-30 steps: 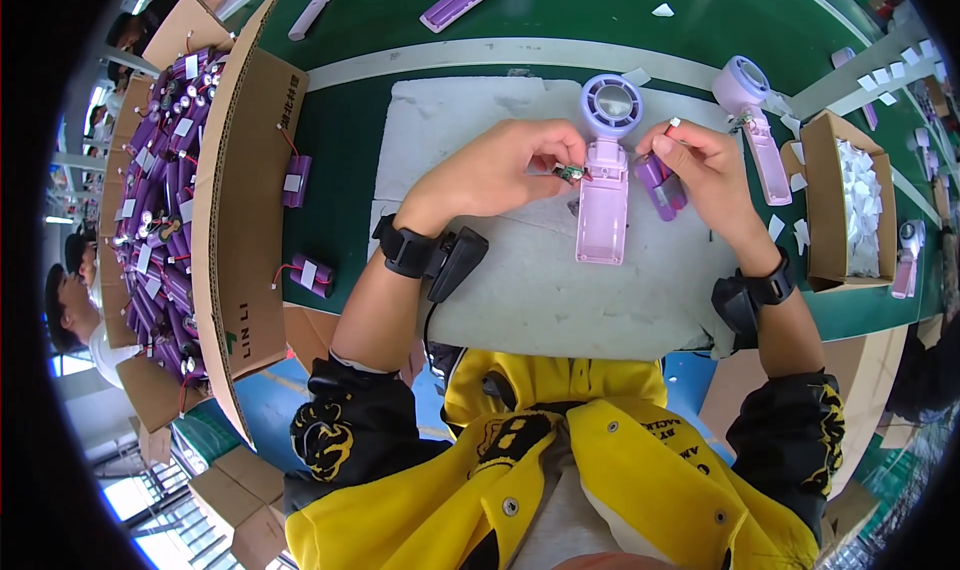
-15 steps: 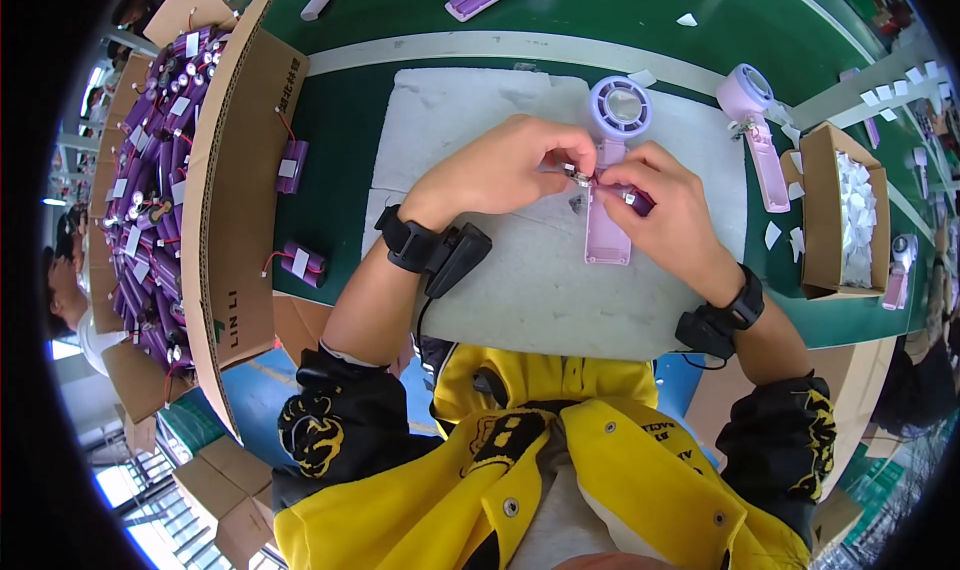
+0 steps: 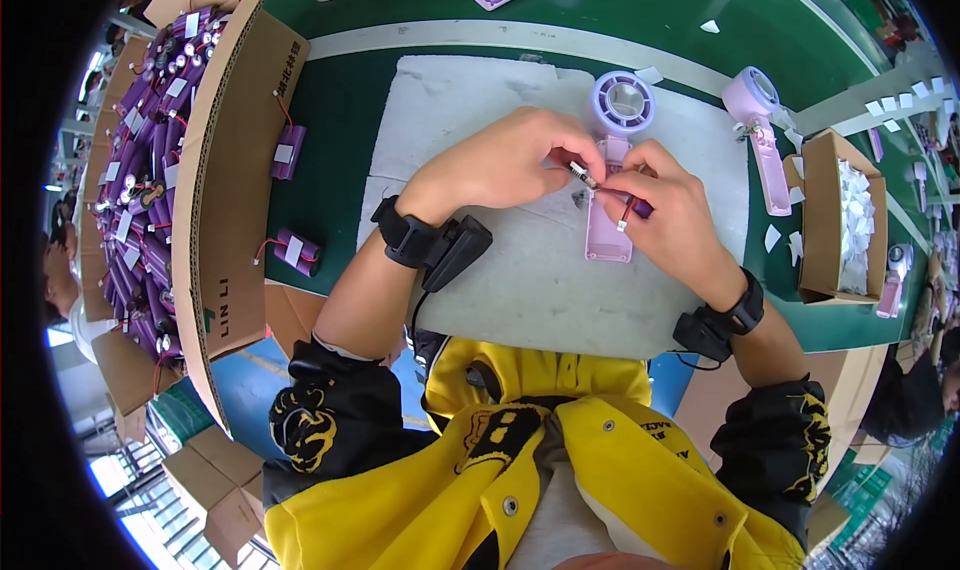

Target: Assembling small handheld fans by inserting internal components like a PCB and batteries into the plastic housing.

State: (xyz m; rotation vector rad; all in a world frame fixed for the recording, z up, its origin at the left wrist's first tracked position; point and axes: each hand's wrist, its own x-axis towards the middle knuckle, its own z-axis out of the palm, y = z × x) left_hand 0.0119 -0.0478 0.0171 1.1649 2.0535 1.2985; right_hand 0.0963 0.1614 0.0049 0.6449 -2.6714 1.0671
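Lilac plastic handheld fan [image 3: 612, 185] with round grilled head, lay on white foam mat [image 3: 470, 110], left hand [image 3: 515, 160] and right hand [image 3: 665, 205] pinched small wired part [image 3: 583, 175] above its handle.

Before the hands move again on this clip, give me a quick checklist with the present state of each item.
1. Pink fan shell lies flat on the white mat: ok.
2. Left hand pinches a small connector over the shell: ok.
3. Right hand holds a purple battery with a red wire: ok.
4. Connector seated in the shell: cannot tell, fingers cover it.
5. Spare batteries lie apart from the mat: ok.
6. Second fan lies apart from the right hand: ok.
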